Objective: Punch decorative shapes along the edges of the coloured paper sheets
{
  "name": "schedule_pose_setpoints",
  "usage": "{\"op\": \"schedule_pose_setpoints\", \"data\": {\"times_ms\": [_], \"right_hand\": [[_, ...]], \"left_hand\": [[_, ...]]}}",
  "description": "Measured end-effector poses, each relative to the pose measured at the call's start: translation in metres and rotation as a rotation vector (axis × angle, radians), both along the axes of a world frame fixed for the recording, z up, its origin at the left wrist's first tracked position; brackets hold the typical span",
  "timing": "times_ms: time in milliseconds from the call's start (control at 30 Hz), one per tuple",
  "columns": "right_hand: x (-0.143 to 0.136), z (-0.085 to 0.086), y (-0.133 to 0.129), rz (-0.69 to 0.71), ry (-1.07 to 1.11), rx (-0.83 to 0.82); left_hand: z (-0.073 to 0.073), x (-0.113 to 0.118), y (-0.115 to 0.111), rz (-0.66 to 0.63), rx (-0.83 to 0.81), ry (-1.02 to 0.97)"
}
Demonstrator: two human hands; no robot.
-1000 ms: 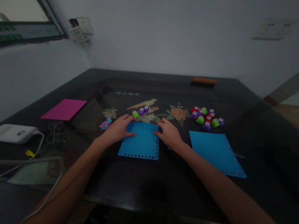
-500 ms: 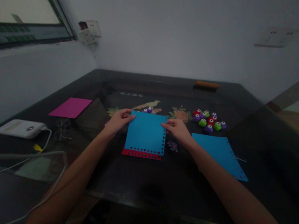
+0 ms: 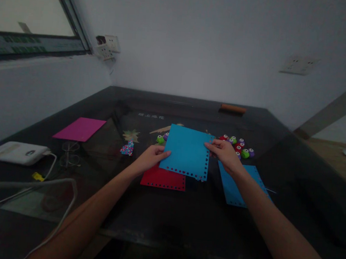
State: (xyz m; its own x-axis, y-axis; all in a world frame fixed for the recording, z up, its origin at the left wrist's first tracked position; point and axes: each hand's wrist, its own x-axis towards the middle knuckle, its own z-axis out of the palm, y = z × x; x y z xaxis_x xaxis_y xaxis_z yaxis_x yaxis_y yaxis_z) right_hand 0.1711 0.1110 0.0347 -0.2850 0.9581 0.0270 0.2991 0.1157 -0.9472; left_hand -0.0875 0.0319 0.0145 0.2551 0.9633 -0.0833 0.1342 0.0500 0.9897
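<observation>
Flat, hole-edged blue paper (image 3: 186, 151), pinched by the left hand (image 3: 150, 159) and right hand (image 3: 225, 153), partly hides red paper (image 3: 163, 180) below the left fingers.

The left hand (image 3: 152, 158) and right hand (image 3: 224, 152) grip a blue hole-edged sheet (image 3: 186, 152) between them. Under the left hand lies a red punched sheet (image 3: 164, 179); beyond the right, colourful eyed figures (image 3: 245, 153) cluster.
</observation>
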Motion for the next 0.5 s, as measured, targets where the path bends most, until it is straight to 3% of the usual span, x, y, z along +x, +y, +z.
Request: {"op": "schedule_pose_setpoints", "data": {"times_ms": [200,500], "right_hand": [[0.039,-0.006,-0.02,-0.07,0.036,-0.004],[0.056,-0.004,-0.06,0.087,0.124,-0.309]], "left_hand": [[-0.01,0.029,-0.009,-0.174,-0.01,0.042],[0.001,0.064,-0.001,-0.16,0.028,-0.025]]}}
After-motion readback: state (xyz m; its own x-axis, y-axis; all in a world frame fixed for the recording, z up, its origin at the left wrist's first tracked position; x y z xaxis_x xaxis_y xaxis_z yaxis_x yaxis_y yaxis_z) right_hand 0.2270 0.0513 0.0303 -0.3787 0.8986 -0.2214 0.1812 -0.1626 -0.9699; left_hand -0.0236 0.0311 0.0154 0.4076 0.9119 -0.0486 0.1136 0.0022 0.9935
